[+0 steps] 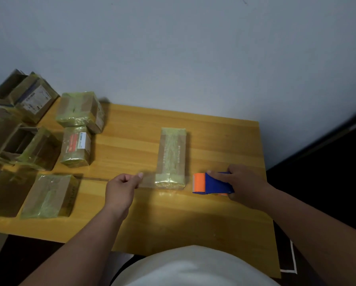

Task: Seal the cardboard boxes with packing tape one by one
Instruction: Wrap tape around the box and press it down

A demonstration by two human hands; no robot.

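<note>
A long narrow cardboard box (171, 157) lies in the middle of the wooden table (224, 141), a strip of yellowish tape running along its top. My right hand (242, 184) grips a blue and orange tape dispenser (211, 183) just right of the box's near end. My left hand (122, 189) is left of that end, with fingers curled, pinching a loose strip of clear tape (147, 179) that reaches to the box's near end.
Several taped boxes crowd the table's left side: one at the front left (49, 196), a small labelled one (76, 146), a larger one behind it (81, 111). Open boxes (18, 145) sit further left. A grey wall (173, 48) backs the table.
</note>
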